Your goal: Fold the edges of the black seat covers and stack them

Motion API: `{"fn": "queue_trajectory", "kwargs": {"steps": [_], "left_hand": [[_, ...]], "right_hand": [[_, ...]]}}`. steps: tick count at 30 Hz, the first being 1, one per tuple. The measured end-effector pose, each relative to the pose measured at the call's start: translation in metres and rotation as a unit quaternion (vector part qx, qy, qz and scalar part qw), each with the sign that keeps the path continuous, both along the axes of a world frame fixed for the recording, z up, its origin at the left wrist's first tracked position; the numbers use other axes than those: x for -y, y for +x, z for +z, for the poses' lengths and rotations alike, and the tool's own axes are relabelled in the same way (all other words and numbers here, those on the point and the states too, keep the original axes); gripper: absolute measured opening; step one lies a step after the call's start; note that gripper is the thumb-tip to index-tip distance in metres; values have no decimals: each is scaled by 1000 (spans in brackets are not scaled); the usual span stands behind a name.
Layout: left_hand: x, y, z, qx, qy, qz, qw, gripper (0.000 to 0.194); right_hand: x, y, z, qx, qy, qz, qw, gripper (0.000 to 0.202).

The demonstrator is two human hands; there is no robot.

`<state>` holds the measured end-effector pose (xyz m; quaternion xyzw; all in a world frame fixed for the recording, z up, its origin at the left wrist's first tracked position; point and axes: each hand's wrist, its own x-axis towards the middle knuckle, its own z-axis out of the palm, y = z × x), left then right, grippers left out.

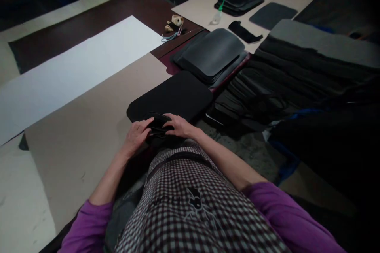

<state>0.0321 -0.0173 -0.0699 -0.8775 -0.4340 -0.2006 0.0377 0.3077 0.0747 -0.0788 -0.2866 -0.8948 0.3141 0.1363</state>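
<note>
Handling the dark piece close to the checked apron calls, I would judge, for light, matched pressure from both sides, its edges kept even and the fingertips near the rim so that the thin material does not buckle. The left hand has thumb and forefinger drawn narrow on its left end; the right hand pinches the right end, fingers curled and only slightly apart. Black lies on black here, so the piece's exact shape and folds are hard to make out. It sits at the near edge of a flat black panel, which partly covers the tan sheet on the left. Farther off, to the right, are a stack of dark panels, then a black strip and a green-tipped bottle.
</note>
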Motion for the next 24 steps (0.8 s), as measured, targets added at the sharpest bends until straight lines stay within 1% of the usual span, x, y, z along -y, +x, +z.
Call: {"fn": "queue_trajectory", "kwargs": {"steps": [2,5,6,8,11,13,16,18,19,21,24], "left_hand": [[0,-2,-3,7,6,2,1000,38],[4,-5,-4,-5,7,-7,1000,48],[5,-5,-3,-19,6,-17,1000,47],[7,-4,0,-43,5,-32,999,40],[6,-1,4,-39,5,-17,999,25],[4,1,6,-29,6,-4,1000,23],[0,2,7,-28,22,-3,999,21],[-1,1,5,-32,28,-4,999,21],[-2,0,3,-31,30,-5,999,22],[-1,-2,-2,-23,36,-4,999,30],[5,-5,-6,-9,49,-8,999,48]], "right_hand": [[0,-2,-2,-11,-4,-18,1000,19],[-1,-5,-6,-19,-21,-53,998,21],[-1,-6,-6,-16,-27,-65,997,23],[-2,-7,-6,-7,-37,-79,996,24],[-3,-6,-3,-3,-42,-51,998,21],[-3,-4,1,-1,-37,-20,999,23],[-1,0,5,2,-28,10,1000,40],[1,1,4,3,-12,15,1000,45],[3,1,3,3,1,10,1000,41],[5,-1,0,0,21,-13,1000,29],[7,-4,-4,-26,15,-58,998,20]]}}
